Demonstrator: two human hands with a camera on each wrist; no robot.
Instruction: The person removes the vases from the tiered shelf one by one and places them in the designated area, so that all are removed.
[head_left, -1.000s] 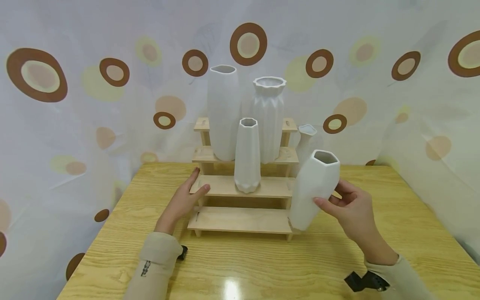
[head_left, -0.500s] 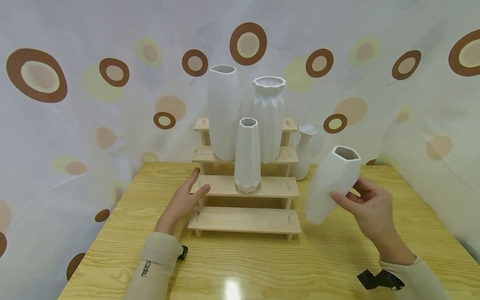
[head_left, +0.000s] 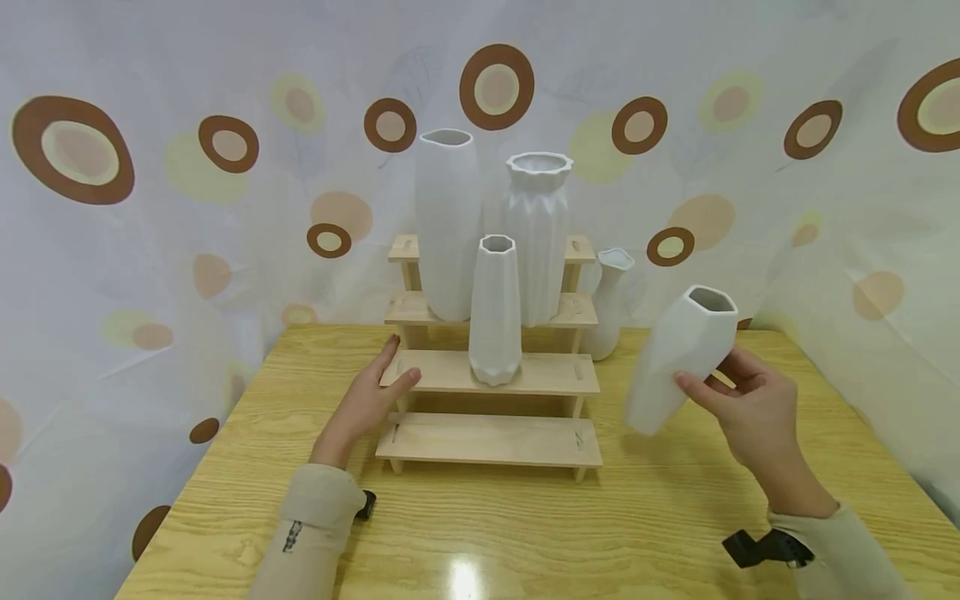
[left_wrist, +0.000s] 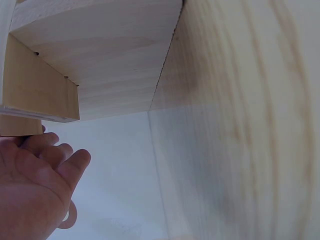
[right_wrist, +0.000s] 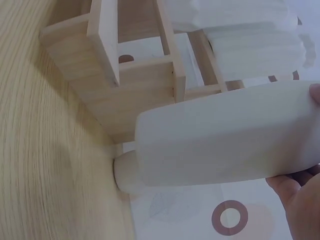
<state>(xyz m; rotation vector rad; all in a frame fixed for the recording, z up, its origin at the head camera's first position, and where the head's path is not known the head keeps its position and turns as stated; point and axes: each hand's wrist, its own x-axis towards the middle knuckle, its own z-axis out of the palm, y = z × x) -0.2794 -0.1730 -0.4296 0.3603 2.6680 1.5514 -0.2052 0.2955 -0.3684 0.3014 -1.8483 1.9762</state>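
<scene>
The right hand grips a white faceted vase around its upper body, thumb on the near face and fingers curled behind, holding it in the air, tilted with its angular mouth up and to the right and its base clear of the wooden table. The vase hangs to the right of the stepped wooden rack, apart from the rack's right edge, with bare tabletop beneath it and on out to the table's right rim. The left hand rests with straight fingers against the left end of the rack's second step, thumb touching the board's front edge. On that step stands a slim faceted vase, matte white with a hexagonal mouth; behind it, higher up, stand a tall smooth vase and a pleated vase with a scalloped rim. A small narrow-necked vase stands on the table just beyond the rack's right side. The lowest step is bare pale plywood with slotted ends. The table's grain is glossy. A curtain printed with brown rings closes in the far and side edges.
</scene>
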